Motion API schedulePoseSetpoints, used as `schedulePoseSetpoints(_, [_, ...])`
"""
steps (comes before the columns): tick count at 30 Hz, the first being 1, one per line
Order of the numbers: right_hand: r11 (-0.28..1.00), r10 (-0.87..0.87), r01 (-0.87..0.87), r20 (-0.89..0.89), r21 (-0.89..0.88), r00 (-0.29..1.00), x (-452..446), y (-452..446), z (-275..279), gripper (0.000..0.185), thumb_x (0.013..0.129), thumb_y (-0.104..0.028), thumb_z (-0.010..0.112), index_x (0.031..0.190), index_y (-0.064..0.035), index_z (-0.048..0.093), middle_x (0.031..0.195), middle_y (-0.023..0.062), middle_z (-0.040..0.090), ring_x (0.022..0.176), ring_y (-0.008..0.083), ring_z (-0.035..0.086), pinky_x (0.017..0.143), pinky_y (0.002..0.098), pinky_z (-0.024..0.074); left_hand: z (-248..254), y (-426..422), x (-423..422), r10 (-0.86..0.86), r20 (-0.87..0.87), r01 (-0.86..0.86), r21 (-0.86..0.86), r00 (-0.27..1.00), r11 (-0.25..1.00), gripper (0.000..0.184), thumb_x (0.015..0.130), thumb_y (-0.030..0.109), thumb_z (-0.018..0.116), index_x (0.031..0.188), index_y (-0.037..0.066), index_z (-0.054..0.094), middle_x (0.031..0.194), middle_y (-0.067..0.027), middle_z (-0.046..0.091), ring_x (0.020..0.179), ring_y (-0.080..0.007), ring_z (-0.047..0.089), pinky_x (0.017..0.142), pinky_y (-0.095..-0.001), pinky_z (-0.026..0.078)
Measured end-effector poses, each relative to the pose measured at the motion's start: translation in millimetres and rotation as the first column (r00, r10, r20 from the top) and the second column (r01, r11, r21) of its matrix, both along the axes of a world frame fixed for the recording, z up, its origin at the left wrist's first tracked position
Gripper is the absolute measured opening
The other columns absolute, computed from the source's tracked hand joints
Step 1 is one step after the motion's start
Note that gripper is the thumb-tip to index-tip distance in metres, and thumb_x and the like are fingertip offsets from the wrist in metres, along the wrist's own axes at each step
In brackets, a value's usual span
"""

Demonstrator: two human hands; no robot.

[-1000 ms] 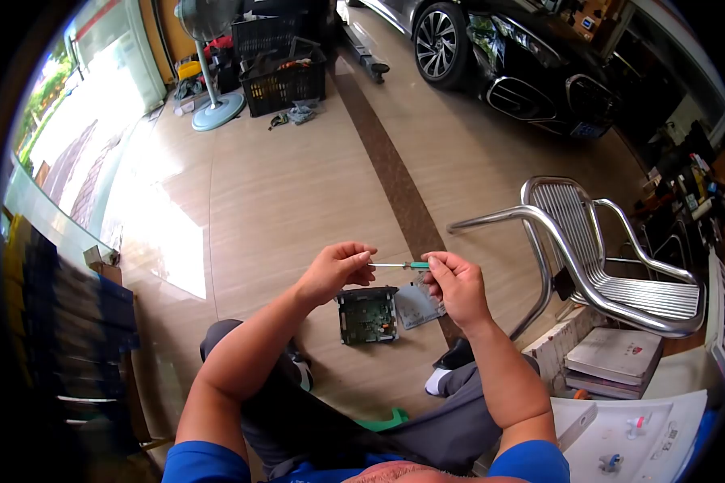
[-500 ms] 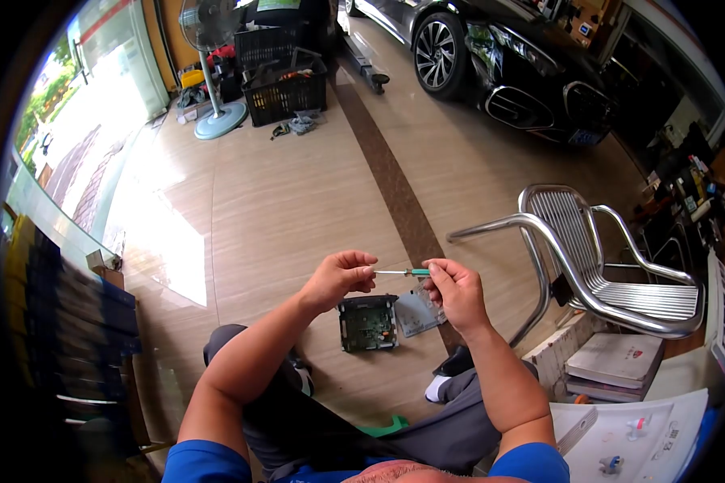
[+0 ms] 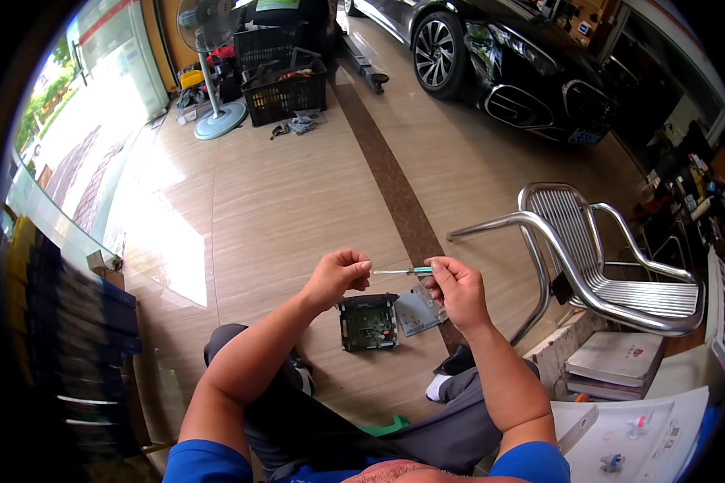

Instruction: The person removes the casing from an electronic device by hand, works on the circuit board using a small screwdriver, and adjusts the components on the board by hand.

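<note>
A small screwdriver (image 3: 420,271) with a green handle and thin metal shaft lies level in front of me. My right hand (image 3: 457,291) grips it by the handle, and the shaft points left. Just off the tip is my left hand (image 3: 336,278), thumb and fingers pinched together; anything between them is too small to make out. Below the hands, on the floor, sits an opened electronic unit (image 3: 368,324) in a dark housing, its green circuit board facing up. Beside it, partly behind my right hand, rests a flat grey metal plate (image 3: 417,313).
A chrome armchair (image 3: 572,258) stands to the right, near stacked books (image 3: 616,358) and a white panel (image 3: 636,435). Farther off are a black car (image 3: 499,64), a standing fan (image 3: 217,121) and a black crate (image 3: 286,95). Boxes line the left side.
My left fingers have moved slightly left, away from the screwdriver tip, so more of the shaft shows. The right hand stays almost in place.
</note>
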State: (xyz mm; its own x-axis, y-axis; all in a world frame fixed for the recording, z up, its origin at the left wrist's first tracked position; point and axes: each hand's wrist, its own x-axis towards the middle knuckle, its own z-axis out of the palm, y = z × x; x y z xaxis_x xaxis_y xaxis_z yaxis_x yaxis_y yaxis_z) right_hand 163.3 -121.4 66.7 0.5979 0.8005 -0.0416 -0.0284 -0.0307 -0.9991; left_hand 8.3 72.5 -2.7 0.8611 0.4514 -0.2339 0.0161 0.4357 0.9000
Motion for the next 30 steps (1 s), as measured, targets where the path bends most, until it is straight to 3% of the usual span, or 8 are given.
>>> schedulePoseSetpoints(9, [1.000, -0.001, 0.001, -0.027, 0.001, 1.000, 1, -1, -3, 0.031, 0.099, -0.032, 0.058, 0.098, -0.0021, 0.067, 0.069, -0.0012, 0.058, 0.060, 0.0041, 0.051, 0.054, 0.0191, 0.0431, -4, 0, 0, 0.007, -0.006, -0.007, 0.028, 1.000, 1.000, 0.013, 0.094, 0.015, 0.065, 0.089, 0.004, 0.062, 0.080, -0.0032, 0.063, 0.072, -0.0138, 0.063, 0.069, -0.0288, 0.054])
schedulePoseSetpoints(15, [0.998, 0.069, -0.069, 0.024, -0.009, 0.997, 4, -2, -12, 0.035, 0.099, -0.036, 0.056, 0.094, -0.0021, 0.066, 0.069, -0.0008, 0.059, 0.060, 0.0044, 0.052, 0.053, 0.0192, 0.0423, -7, -2, 2, 0.022, -0.012, -0.022, 0.009, 1.000, 1.000, 0.009, 0.093, 0.009, 0.065, 0.099, 0.002, 0.065, 0.087, -0.0040, 0.065, 0.078, -0.0155, 0.065, 0.075, -0.0298, 0.056])
schedulePoseSetpoints(23, [0.994, 0.102, -0.094, -0.148, 0.063, 0.984, 6, 4, -23, 0.038, 0.102, -0.041, 0.047, 0.097, -0.0042, 0.057, 0.085, 0.0104, 0.068, 0.068, 0.0136, 0.065, 0.059, 0.0249, 0.0521, -5, -7, 5, 0.009, 0.006, -0.009, -0.008, 1.000, 1.000, 0.011, 0.095, 0.009, 0.062, 0.101, 0.000, 0.064, 0.088, -0.0054, 0.065, 0.079, -0.0169, 0.066, 0.076, -0.0311, 0.057])
schedulePoseSetpoints(30, [0.992, 0.118, -0.110, -0.162, 0.056, 0.980, -1, 7, -25, 0.037, 0.102, -0.040, 0.046, 0.097, -0.0047, 0.055, 0.082, 0.0094, 0.066, 0.068, 0.0144, 0.064, 0.059, 0.0264, 0.0532, -3, -12, 10, -0.018, 0.049, 0.021, -0.056, 0.999, 0.998, 0.012, 0.095, 0.012, 0.062, 0.097, 0.000, 0.062, 0.086, -0.0063, 0.065, 0.078, -0.0172, 0.066, 0.075, -0.0308, 0.056])
